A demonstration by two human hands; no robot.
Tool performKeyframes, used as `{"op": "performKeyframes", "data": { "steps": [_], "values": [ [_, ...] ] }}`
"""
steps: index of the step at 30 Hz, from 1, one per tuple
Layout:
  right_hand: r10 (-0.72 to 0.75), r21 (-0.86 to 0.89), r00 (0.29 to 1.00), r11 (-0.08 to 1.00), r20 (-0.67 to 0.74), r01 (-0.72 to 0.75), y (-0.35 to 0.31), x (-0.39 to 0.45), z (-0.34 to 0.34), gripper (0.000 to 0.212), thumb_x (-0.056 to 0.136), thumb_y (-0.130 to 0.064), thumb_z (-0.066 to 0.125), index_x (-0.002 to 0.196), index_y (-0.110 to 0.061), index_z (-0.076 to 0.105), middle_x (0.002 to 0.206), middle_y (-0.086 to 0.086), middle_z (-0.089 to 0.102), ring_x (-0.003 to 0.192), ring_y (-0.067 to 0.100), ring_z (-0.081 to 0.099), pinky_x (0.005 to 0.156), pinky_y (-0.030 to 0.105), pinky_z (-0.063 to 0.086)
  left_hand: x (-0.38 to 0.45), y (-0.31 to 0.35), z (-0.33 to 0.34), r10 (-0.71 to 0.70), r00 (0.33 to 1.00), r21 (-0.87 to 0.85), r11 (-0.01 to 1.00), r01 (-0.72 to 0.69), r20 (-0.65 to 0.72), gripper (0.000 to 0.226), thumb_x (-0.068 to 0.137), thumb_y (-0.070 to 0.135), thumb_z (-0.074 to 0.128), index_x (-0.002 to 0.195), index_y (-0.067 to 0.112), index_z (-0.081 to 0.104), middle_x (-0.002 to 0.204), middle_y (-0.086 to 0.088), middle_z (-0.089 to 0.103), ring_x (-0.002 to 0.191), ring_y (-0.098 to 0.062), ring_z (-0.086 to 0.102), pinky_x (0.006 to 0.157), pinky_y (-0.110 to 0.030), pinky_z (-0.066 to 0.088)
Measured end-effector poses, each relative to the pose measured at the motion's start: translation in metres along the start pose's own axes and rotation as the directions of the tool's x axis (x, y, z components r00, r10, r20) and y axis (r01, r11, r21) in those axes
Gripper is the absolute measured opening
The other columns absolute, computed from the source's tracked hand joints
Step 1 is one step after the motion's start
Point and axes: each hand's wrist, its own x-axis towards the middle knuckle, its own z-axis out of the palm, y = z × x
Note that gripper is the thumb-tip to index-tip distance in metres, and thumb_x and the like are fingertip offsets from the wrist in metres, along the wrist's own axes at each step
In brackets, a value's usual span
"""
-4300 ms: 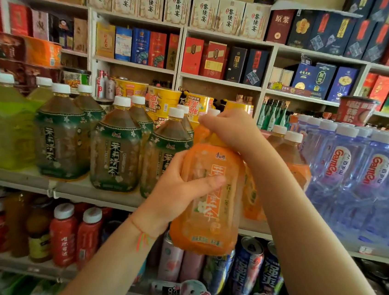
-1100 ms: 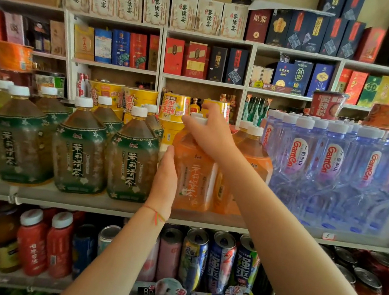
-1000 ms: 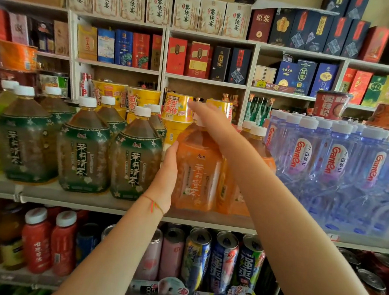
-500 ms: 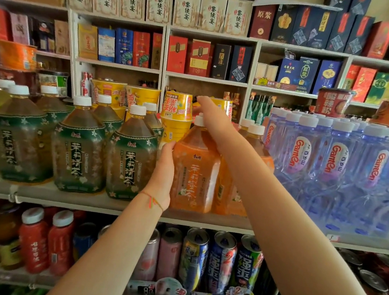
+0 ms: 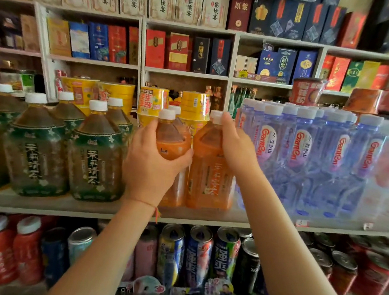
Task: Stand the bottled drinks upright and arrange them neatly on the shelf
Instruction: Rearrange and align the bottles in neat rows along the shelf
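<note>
While both orange bottles stand mid-frame on the shelf, left hand wraps the left orange bottle; right hand clasps the right orange bottle, probably squaring them. Behind: yellow cups.

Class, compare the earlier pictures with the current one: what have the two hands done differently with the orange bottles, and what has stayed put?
The left hand now grips the left orange bottle round its shoulder. The right hand shifted from that bottle's cap to the right orange bottle. Both bottles stand on the shelf; green bottles unchanged.
</note>
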Motion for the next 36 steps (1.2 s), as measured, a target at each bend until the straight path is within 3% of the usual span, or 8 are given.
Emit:
{"op": "performKeyframes", "data": {
  "steps": [5, 8, 10, 26, 28, 31, 33, 36],
  "values": [
    [0.256, 0.46, 0.954, 0.836, 0.155, -0.299, 0.035, -0.008, 0.002, 0.051, 0.098, -0.066, 0.033, 0.104, -0.029, 0.067, 0.088, -0.001, 0.077, 0.092, 0.017, 0.07, 0.091, 0.04, 0.053, 0.002, -0.003, -0.003, -0.21, 0.973, -0.342, 0.912, 0.229, 0.09, 0.077, 0.081, 0.069, 0.065, 0.145, 0.03, 0.046, 0.143, 0.003, 0.054, 0.128, -0.016, 0.051, 0.105, -0.043, 0.045],
    [0.321, 0.555, 0.918, 0.731, 0.233, -0.396, 0.055, -0.011, 0.01, 0.055, 0.094, -0.071, 0.039, 0.116, -0.029, 0.068, 0.099, 0.005, 0.078, 0.099, 0.026, 0.071, 0.097, 0.049, 0.052, 0.002, -0.011, -0.009, -0.429, 0.793, -0.532, 0.588, 0.609, 0.433, 0.075, 0.071, 0.091, 0.052, 0.127, 0.041, 0.062, 0.119, 0.005, 0.073, 0.116, -0.018, 0.064, 0.104, -0.053, 0.048],
    [0.317, 0.572, 0.911, 0.709, 0.264, -0.413, 0.061, -0.011, 0.012, 0.06, 0.092, -0.072, 0.038, 0.119, -0.028, 0.069, 0.104, 0.007, 0.077, 0.104, 0.029, 0.07, 0.1, 0.053, 0.05, 0.0, -0.014, -0.012, -0.429, 0.718, -0.507, 0.512, 0.693, 0.549, 0.09, 0.056, 0.101, 0.047, 0.122, 0.043, 0.066, 0.109, 0.006, 0.076, 0.112, -0.02, 0.067, 0.104, -0.054, 0.047],
    [0.313, 0.542, 0.902, 0.722, 0.299, -0.43, 0.058, -0.012, 0.017, 0.061, 0.096, -0.067, 0.034, 0.114, -0.023, 0.072, 0.1, 0.007, 0.077, 0.1, 0.026, 0.071, 0.093, 0.046, 0.054, -0.001, -0.021, -0.022, -0.485, 0.718, -0.511, 0.504, 0.696, 0.499, 0.102, 0.056, 0.098, 0.038, 0.133, 0.036, 0.061, 0.126, 0.0, 0.069, 0.123, -0.025, 0.06, 0.109, -0.056, 0.042],
    [0.3, 0.549, 0.907, 0.723, 0.297, -0.419, 0.058, -0.009, 0.014, 0.057, 0.097, -0.065, 0.035, 0.111, -0.024, 0.073, 0.098, 0.006, 0.078, 0.099, 0.025, 0.071, 0.091, 0.045, 0.054, -0.003, -0.017, -0.023, -0.457, 0.786, -0.507, 0.601, 0.618, 0.417, 0.089, 0.073, 0.089, 0.034, 0.135, 0.03, 0.06, 0.127, 0.0, 0.069, 0.123, -0.023, 0.06, 0.11, -0.052, 0.042],
    [0.289, 0.563, 0.906, 0.712, 0.308, -0.419, 0.057, -0.004, 0.012, 0.059, 0.097, -0.066, 0.035, 0.106, -0.024, 0.074, 0.097, 0.006, 0.078, 0.101, 0.026, 0.071, 0.092, 0.045, 0.054, -0.003, 0.0, -0.022, -0.183, 0.981, -0.339, 0.92, 0.195, 0.066, 0.068, 0.098, 0.06, 0.043, 0.152, 0.019, 0.039, 0.152, -0.003, 0.049, 0.139, -0.02, 0.045, 0.114, -0.038, 0.035],
    [0.288, 0.557, 0.902, 0.712, 0.323, -0.427, 0.058, -0.003, 0.014, 0.061, 0.096, -0.068, 0.036, 0.109, -0.022, 0.074, 0.1, 0.008, 0.077, 0.103, 0.028, 0.07, 0.094, 0.046, 0.053, 0.004, 0.013, -0.019, 0.088, 0.995, -0.061, 0.994, -0.091, -0.055, 0.079, 0.096, 0.056, 0.053, 0.156, 0.011, 0.028, 0.154, -0.009, 0.044, 0.141, -0.024, 0.043, 0.114, -0.038, 0.035],
    [0.276, 0.547, 0.898, 0.719, 0.342, -0.429, 0.059, -0.002, 0.015, 0.063, 0.094, -0.068, 0.038, 0.116, -0.02, 0.073, 0.103, 0.009, 0.077, 0.103, 0.028, 0.07, 0.095, 0.046, 0.053, 0.017, 0.015, -0.01, 0.231, 0.973, 0.18, 0.958, -0.223, -0.026, 0.093, 0.088, 0.066, 0.053, 0.158, 0.014, 0.02, 0.124, -0.006, 0.064, 0.114, -0.026, 0.06, 0.109, -0.052, 0.042]
  ]
}}
